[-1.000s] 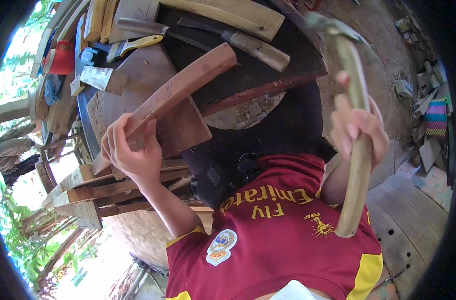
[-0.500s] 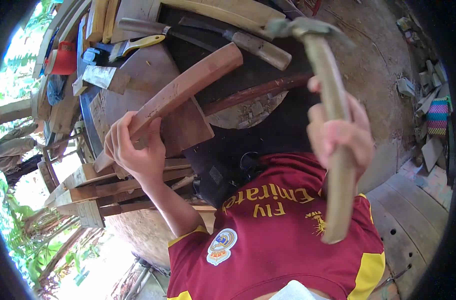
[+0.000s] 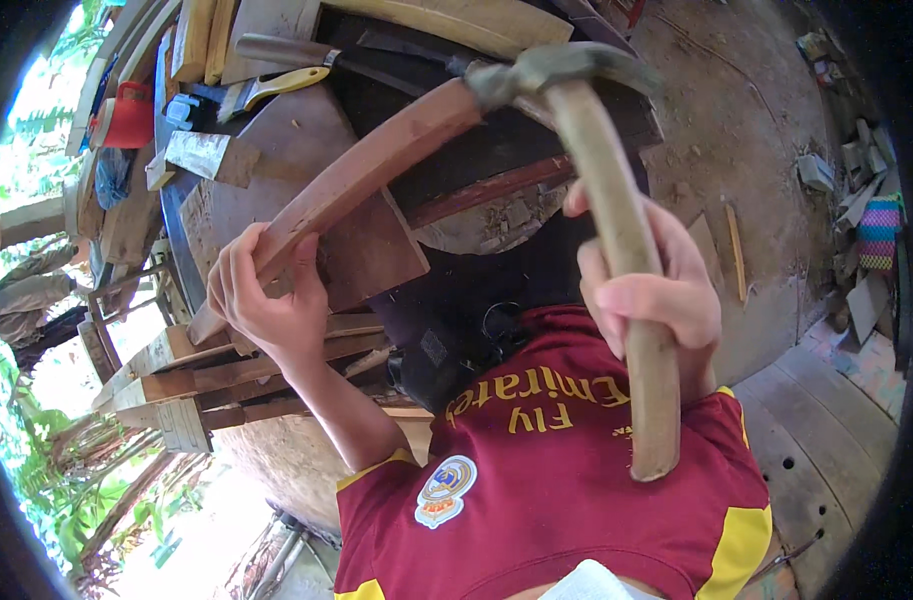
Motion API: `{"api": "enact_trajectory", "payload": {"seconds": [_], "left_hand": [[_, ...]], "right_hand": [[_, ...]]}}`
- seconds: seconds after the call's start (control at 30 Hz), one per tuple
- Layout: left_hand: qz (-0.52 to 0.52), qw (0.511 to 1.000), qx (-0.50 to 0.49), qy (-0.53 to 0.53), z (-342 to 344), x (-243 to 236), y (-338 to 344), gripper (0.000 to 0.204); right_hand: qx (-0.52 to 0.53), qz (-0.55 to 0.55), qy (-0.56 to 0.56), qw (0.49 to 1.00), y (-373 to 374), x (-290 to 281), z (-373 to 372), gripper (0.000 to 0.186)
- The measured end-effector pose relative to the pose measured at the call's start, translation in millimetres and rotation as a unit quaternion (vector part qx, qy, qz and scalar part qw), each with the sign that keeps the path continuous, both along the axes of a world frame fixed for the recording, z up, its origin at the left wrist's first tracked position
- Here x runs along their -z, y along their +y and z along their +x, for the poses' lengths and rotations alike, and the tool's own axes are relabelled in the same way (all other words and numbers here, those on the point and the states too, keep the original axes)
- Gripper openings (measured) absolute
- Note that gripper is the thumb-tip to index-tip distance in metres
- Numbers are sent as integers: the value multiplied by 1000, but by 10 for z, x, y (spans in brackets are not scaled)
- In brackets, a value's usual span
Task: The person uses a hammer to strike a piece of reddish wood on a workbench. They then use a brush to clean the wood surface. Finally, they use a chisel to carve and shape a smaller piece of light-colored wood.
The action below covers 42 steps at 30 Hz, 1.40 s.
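Observation:
My left hand (image 3: 268,298) is closed around the lower part of a long reddish-brown wooden bar (image 3: 371,165), which lies slanting over a brown board (image 3: 386,260). My right hand (image 3: 661,305) grips a claw hammer (image 3: 601,165) by its pale wooden handle. The grey hammer head is at the bar's far end; whether they touch I cannot tell. Behind them on the dark bench are a chisel with a wooden handle (image 3: 286,50), a yellow-handled paintbrush (image 3: 288,82) and another tool, partly hidden by the hammer head.
Planks and wood pieces (image 3: 191,40) crowd the bench's back and left, with a red container (image 3: 126,120) and blue plastic bag (image 3: 112,175). At right, beyond the dirt floor, lie offcuts and a colourful woven item (image 3: 878,230). Foliage shows at the left.
My right hand has swung the hammer leftward, bringing its head from the upper right to the far end of the bar. My left hand and the bar have barely moved.

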<state>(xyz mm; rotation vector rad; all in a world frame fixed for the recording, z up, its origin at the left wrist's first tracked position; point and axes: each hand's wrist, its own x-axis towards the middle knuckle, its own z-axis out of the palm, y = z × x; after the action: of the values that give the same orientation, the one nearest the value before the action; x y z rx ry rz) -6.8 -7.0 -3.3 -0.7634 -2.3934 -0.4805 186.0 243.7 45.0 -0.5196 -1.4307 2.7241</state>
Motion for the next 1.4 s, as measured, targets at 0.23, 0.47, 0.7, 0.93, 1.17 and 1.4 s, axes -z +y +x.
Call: {"api": "enact_trajectory", "payload": {"seconds": [0.23,0.47,0.7,0.93,1.17,1.4], "left_hand": [[5,1000,-9,-6,4,-25,7,41],[3,1000,-2,5,1,-26,30,43],[2,1000,-8,11,5,-9,-11,44],[-10,1000,-9,7,-2,-32,20,44],[-3,1000,-9,-7,4,-14,21,42],[8,1000,9,1,-43,-46,30,38]], "right_hand": [[346,23,72,935,132,131,36,48],[212,17,37,976,-42,114,38,55],[116,-83,105,984,318,142,86,63],[333,58,29,941,-28,109,-59,53],[87,-17,-22,996,-29,-3,-8,61],[218,-10,17,976,111,106,138,63]]}}
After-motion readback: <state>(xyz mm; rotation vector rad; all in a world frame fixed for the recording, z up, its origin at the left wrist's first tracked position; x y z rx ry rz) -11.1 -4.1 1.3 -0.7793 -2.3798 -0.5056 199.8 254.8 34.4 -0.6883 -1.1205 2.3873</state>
